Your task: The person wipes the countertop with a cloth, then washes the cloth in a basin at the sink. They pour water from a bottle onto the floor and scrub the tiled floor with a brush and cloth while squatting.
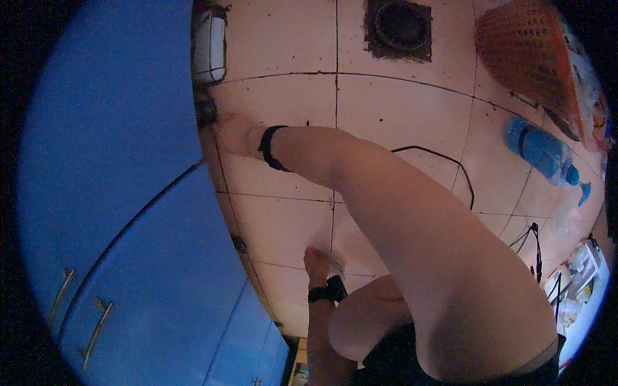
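Note:
My right arm stretches across the tiled floor [285,227] to the base of the blue cabinets [159,270]. At its end my right hand [236,135], with a black band at the wrist, is low at the cabinet edge. It lies beside a dark rounded thing [206,111], and its fingers are too blurred to make out. Lower in the picture my left hand [317,263] is low over the tiles, with a black watch [328,291] on the wrist. A pale, blurred patch shows beside its fingers; whether it is held cannot be told.
A white box-like thing [212,46] stands by the cabinet base. A square floor drain [400,24] lies at the top. To the right are an orange plastic basket [526,58], a blue pump bottle [540,149], a black cable [461,166] and a container of mixed items [579,284].

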Motion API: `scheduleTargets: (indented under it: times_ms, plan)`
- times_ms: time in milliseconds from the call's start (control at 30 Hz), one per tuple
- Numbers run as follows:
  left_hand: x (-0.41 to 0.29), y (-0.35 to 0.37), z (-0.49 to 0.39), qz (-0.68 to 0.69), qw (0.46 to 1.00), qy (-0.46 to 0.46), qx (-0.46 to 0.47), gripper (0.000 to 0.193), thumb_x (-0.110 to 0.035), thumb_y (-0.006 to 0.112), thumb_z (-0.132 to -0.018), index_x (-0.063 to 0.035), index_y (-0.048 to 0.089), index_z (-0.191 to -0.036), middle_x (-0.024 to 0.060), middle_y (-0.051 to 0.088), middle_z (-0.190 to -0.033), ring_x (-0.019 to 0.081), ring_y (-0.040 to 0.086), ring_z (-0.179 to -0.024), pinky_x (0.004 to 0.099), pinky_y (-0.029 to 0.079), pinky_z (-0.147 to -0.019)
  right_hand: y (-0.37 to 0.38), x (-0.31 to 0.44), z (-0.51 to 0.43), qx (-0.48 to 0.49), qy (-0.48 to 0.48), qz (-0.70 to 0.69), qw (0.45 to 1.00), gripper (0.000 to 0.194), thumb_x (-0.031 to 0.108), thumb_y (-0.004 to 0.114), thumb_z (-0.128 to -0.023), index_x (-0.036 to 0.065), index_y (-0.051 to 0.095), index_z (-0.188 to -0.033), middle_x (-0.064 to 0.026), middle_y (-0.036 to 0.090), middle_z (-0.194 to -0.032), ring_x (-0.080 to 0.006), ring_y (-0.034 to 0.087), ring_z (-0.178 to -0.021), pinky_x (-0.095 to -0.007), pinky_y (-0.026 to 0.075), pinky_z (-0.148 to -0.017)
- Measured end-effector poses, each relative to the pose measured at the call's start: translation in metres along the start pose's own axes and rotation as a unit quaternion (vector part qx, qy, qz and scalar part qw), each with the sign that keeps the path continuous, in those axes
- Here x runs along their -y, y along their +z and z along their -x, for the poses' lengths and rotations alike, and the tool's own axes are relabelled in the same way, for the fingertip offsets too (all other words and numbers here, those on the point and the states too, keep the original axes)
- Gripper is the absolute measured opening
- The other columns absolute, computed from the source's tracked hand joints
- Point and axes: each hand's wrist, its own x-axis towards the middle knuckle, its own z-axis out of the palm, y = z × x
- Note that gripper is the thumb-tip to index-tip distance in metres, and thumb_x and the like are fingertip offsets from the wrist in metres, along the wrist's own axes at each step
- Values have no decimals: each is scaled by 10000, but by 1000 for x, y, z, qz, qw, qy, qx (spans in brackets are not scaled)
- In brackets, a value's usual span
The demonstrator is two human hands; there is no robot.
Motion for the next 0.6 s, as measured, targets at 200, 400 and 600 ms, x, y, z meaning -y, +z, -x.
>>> scheduleTargets:
  times_ms: [200,400,600]
  plan:
    - [7,3,0,-14,1000,8,-5,226,-76,704,-723,1,541,-859,154,588,-833,359,568,-813,438,486,-741,-75,1,-13,111,-4,41,993,318,172,474,-941,-20,642,-1131,-226,684,-1007,-379,676,-858,-494,539,-816]
    - [9,5,2,-28,999,22,-15,227,-75,707,-729,1,552,-877,161,597,-853,371,579,-841,447,491,-760,-32,46,31,142,-2,-45,989,350,198,497,-933,-8,640,-1176,-218,606,-1176,-375,588,-1031,-482,471,-924]
    - [15,18,2,-40,997,44,-43,230,-74,709,-735,1,563,-895,168,606,-873,382,590,-868,457,495,-778,26,9,63,121,-174,77,974,389,223,519,-924,5,639,-1222,-211,528,-1345,-372,500,-1204,-470,402,-1033]
